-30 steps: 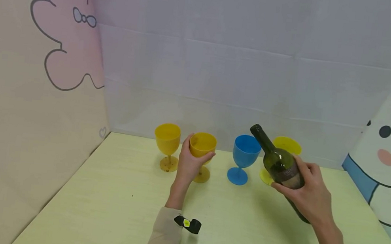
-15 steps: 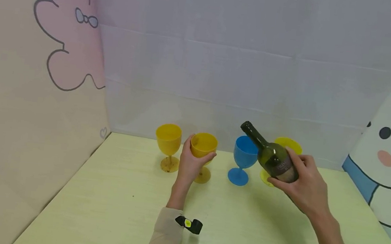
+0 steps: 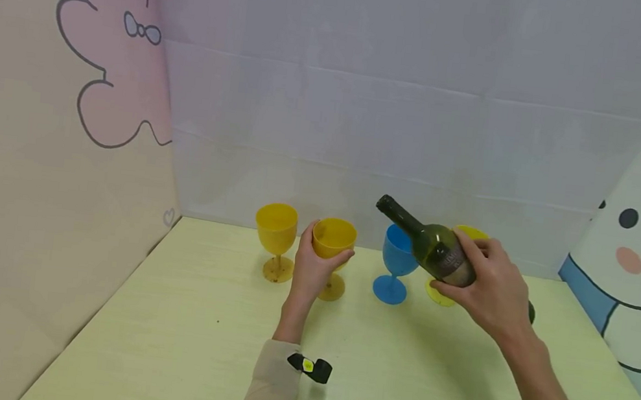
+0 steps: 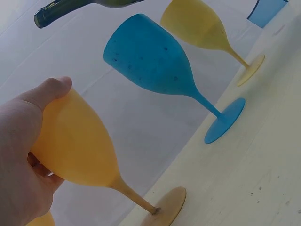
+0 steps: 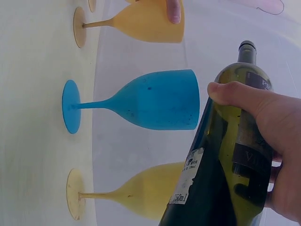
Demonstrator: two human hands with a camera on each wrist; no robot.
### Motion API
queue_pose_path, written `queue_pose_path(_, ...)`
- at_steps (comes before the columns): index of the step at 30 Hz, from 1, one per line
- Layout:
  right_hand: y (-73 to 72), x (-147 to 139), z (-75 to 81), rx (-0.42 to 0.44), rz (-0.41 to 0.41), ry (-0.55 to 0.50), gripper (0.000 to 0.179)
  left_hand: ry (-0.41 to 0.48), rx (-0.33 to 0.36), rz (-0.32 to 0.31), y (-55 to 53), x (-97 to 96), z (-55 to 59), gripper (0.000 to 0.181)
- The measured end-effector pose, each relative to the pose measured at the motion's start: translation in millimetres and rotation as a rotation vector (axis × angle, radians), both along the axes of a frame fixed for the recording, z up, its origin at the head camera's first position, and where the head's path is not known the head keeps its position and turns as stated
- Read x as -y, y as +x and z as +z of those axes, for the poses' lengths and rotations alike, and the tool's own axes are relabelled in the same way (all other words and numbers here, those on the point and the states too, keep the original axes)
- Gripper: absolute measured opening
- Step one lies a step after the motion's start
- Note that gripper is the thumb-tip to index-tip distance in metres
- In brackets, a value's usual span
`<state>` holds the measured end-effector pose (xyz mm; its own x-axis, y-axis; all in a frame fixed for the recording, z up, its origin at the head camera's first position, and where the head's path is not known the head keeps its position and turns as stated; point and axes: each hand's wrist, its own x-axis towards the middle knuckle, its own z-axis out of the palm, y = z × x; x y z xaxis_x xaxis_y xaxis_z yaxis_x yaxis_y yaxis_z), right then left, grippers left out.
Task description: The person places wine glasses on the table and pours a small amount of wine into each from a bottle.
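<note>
My left hand (image 3: 311, 267) grips the bowl of an orange-yellow goblet (image 3: 335, 239), which stands upright on the table; the thumb lies along its near side in the left wrist view. In my right hand (image 3: 493, 286) is a dark green wine bottle (image 3: 438, 248), held round its body and tilted, neck up and to the left. The bottle's mouth is above and between the held goblet and a blue goblet (image 3: 396, 260). Part of the blue goblet's rim is hidden behind the bottle. A lemon-yellow goblet (image 3: 439, 294) stands mostly hidden behind the bottle and right hand.
Another orange-yellow goblet (image 3: 276, 228) stands left of the left hand. All the goblets form a row near the back edge of the pale table (image 3: 195, 330). A white cloth wall (image 3: 328, 129) rises behind them, with printed side walls left and right.
My right hand has carried the bottle leftward, its neck passing across the blue goblet toward the held one, and it leans a little flatter. The left hand keeps its grip in place.
</note>
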<state>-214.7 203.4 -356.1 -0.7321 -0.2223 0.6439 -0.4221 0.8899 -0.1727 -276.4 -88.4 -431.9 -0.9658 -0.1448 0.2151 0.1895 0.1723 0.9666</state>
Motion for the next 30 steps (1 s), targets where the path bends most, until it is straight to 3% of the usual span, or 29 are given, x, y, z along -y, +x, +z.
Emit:
queue_pose_path(16, -12.2, 8, 9.8, -0.018, 0.054, 0.059, 0.098, 0.008, 0.004, -0.002, 0.4, 0.1, 2.4, 0.097)
queue_pose_path(30, -21.1, 19, 19.1, 0.019, 0.080, 0.152, 0.095, 0.008, 0.012, -0.004, 0.0, -0.4, 2.7, 0.094)
